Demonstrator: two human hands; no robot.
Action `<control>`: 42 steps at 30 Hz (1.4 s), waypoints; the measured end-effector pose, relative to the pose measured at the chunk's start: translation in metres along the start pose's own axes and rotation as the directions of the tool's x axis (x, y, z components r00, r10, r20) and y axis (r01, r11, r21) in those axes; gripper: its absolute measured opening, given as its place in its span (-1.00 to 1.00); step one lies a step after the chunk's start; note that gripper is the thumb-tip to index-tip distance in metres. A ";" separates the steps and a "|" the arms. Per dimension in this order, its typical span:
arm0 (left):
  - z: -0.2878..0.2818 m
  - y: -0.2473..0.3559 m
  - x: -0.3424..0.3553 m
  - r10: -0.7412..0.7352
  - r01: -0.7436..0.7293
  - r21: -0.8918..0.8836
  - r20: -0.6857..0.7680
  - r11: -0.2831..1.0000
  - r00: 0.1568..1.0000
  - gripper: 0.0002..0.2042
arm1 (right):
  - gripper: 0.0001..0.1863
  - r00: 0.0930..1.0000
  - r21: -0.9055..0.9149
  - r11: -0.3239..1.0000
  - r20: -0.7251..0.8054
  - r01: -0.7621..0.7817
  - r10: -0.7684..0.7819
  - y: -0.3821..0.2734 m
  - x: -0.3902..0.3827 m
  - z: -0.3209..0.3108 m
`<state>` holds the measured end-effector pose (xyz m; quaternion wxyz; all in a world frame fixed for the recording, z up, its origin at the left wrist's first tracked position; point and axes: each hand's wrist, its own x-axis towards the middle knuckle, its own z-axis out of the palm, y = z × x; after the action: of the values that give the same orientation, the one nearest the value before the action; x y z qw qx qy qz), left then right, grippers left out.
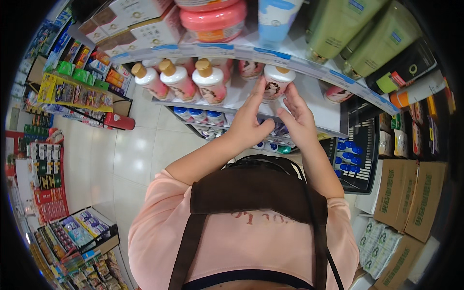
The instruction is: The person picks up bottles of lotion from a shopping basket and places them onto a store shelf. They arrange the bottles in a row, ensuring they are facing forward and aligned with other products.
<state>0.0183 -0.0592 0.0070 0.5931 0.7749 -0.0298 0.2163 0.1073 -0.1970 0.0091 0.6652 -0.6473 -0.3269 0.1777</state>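
Note:
A white and pink lotion bottle with a gold cap stands upright at the front of the shelf, its cap partly behind the shelf edge above. My left hand has its fingers along the bottle's left side. On the other side my right hand curves its fingers against it, so the two hands grip it between them. To the left stands a front row of similar lotion bottles, with more behind. Another such bottle sits further back, and a pink and white one is to the right.
The upper shelf edge overhangs my hands, with pink tubs, a blue and white tube and green tubes above. Blue-capped bottles occupy the shelf below. A black basket and cardboard boxes stand right.

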 end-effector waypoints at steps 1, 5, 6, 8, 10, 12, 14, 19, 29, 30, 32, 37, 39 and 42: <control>-0.005 -0.002 -0.002 0.005 -0.005 0.012 -0.020 1.000 1.000 -0.15 | -0.25 1.000 -0.006 1.000 0.015 -0.002 0.002 0.002 0.003 0.005; -0.022 -0.016 -0.006 0.071 -0.060 0.140 -0.074 0.988 0.995 -0.13 | -0.25 0.998 0.002 1.000 0.056 -0.003 0.003 0.005 0.016 0.023; -0.023 -0.015 -0.007 0.058 -0.046 0.142 -0.083 0.989 0.995 -0.13 | -0.26 0.998 0.008 1.000 0.059 -0.003 0.002 0.005 0.018 0.026; -0.026 -0.014 -0.008 0.046 -0.032 0.140 -0.096 0.990 0.994 -0.13 | -0.26 0.998 0.029 1.000 0.061 0.007 -0.009 0.007 0.022 0.031; -0.029 -0.018 -0.008 0.046 -0.032 0.135 -0.104 0.990 0.994 -0.12 | -0.27 0.998 0.045 0.999 0.061 0.005 -0.008 0.008 0.024 0.034; -0.028 -0.021 -0.010 0.001 0.005 0.051 -0.120 0.999 0.993 -0.12 | -0.28 0.998 0.055 0.998 0.058 -0.008 0.005 0.009 0.026 0.036; -0.027 -0.023 -0.009 -0.025 0.023 -0.011 -0.128 1.000 0.991 -0.12 | -0.28 0.998 0.053 0.998 0.058 -0.031 0.028 0.010 0.028 0.036; -0.028 -0.033 -0.007 0.051 -0.049 0.019 -0.128 0.999 0.990 -0.13 | -0.31 1.000 0.052 0.999 0.029 -0.010 0.009 0.017 0.030 0.037; -0.025 -0.013 -0.034 0.004 0.011 0.149 -0.095 0.989 0.995 -0.32 | -0.52 0.994 -0.212 0.976 -0.082 0.050 -0.069 0.052 0.065 -0.003; -0.030 -0.015 -0.037 0.002 0.002 0.220 -0.017 0.975 1.000 -0.38 | -0.51 0.994 -0.271 0.961 -0.072 0.054 -0.076 0.053 0.070 -0.006; -0.033 -0.017 -0.037 0.047 -0.069 0.334 0.075 0.940 0.996 -0.48 | -0.49 0.998 -0.323 0.946 -0.050 0.008 -0.025 0.055 0.081 -0.008; -0.032 -0.017 -0.017 0.099 -0.167 0.517 0.158 0.840 0.983 -0.53 | -0.47 0.987 -0.348 0.932 0.085 -0.100 0.137 0.063 0.108 -0.008; -0.030 -0.021 -0.014 0.123 -0.183 0.562 0.143 0.807 0.982 -0.51 | -0.49 0.987 -0.325 0.943 0.116 -0.065 0.108 0.067 0.114 -0.004; -0.027 -0.022 -0.010 0.146 -0.190 0.614 0.123 0.766 0.982 -0.47 | -0.54 0.985 -0.307 0.951 0.148 -0.042 0.092 0.067 0.120 0.003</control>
<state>0.0077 -0.0300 -0.0111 0.2807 0.9282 -0.0460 0.2399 0.2051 -0.1089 -0.0321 0.5233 -0.7360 -0.3805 0.1994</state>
